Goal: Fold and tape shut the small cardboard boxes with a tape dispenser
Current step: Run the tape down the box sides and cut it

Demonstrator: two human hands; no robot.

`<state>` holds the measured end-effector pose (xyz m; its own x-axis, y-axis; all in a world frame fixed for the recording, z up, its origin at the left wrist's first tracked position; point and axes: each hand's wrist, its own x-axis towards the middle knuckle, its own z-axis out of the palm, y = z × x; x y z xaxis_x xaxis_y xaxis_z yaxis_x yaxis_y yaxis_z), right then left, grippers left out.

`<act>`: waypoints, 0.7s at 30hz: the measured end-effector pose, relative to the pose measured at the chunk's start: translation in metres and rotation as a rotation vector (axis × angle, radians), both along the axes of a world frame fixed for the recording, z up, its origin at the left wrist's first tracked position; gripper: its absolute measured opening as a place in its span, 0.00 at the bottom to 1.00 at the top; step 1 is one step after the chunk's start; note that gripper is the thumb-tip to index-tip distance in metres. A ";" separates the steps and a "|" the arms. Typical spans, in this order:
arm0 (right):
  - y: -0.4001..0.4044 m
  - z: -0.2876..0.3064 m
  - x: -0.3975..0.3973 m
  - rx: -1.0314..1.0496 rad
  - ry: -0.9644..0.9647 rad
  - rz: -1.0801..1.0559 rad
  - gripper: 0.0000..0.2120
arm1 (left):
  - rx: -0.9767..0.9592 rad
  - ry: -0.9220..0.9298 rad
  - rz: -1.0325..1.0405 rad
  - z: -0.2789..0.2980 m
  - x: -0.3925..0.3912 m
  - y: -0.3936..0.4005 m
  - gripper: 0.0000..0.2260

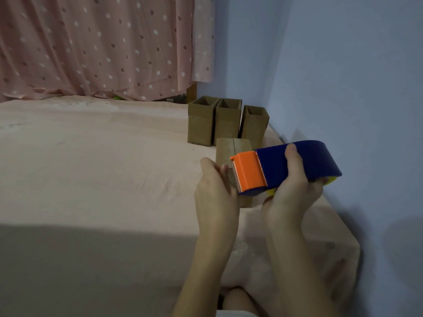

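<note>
Both hands are raised over a pale pink bedsheet [103, 168] near its right edge. The right hand [295, 197] grips a blue plastic tape dispenser with an orange cutter head [286, 167]: the thumb lies across the blue top and the fingers curl underneath, where a bit of yellow plastic shows at both ends of the body. The dispenser is held roughly level, tilted slightly, with its orange head and serrated blade pointing toward the left hand [216, 193]. That hand sits right at the blade, back of the hand to the camera, its fingers bent toward the cutter; whether they pinch a tape end is hidden behind the hand and the orange head, so I cannot tell.

Just behind and below the dispenser stands a small brown cardboard box with folded-down top flaps [231, 148], its flap seam visible on top; the hands and dispenser cover its lower part. Further back, close to the blue-grey wall [343, 76], three open-topped brown cardboard boxes [225, 121] stand upright in a row, touching or nearly touching each other. A pink curtain with pale and dark spots [103, 46] hangs behind the sheet. Shadow covers the near left part of the sheet.
</note>
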<state>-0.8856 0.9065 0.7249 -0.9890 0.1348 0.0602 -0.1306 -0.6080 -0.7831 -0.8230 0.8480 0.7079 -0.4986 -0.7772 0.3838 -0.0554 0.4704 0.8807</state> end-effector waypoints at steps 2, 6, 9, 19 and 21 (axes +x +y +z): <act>0.003 0.001 -0.003 0.003 -0.004 -0.009 0.23 | -0.015 -0.012 0.019 0.001 0.005 -0.003 0.08; 0.021 0.005 -0.015 -0.010 0.017 -0.053 0.19 | -0.023 -0.007 0.076 0.003 0.018 -0.022 0.07; 0.029 0.013 -0.019 0.047 0.118 -0.065 0.14 | -0.105 -0.024 0.067 0.009 0.021 -0.032 0.09; 0.002 0.028 -0.019 0.454 0.508 -0.269 0.22 | -0.117 -0.164 0.100 0.012 0.005 -0.060 0.10; -0.005 0.028 -0.022 0.556 0.541 -0.286 0.20 | -0.076 -0.167 0.072 0.009 0.000 -0.069 0.09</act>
<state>-0.9074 0.9017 0.7528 -0.7359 0.1874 0.6507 -0.6672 -0.0366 -0.7440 -0.8229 0.7794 0.7164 -0.5044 -0.7852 0.3593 -0.2334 0.5246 0.8187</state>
